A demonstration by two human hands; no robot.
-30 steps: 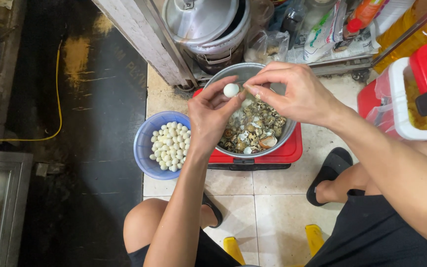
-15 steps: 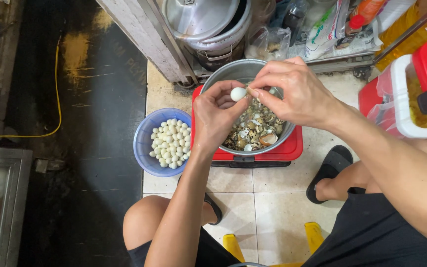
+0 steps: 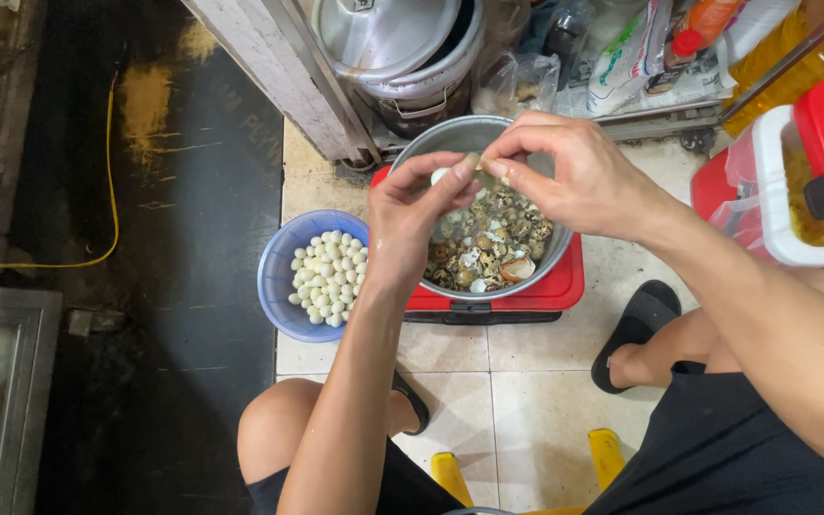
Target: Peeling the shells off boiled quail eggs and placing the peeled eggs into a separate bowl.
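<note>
Shell (image 3: 474, 164) is coming away: a second ago the egg (image 3: 441, 175) sat whole and white between both hands, now a strip lifts off it. Left hand (image 3: 410, 224) pinches the egg in its fingers above the metal bowl (image 3: 431, 138); right hand (image 3: 574, 176) pinches the shell strip. Peeled eggs fill the blue bowl (image 3: 278, 286) beside it on the floor, so peeling looks partway through.
</note>
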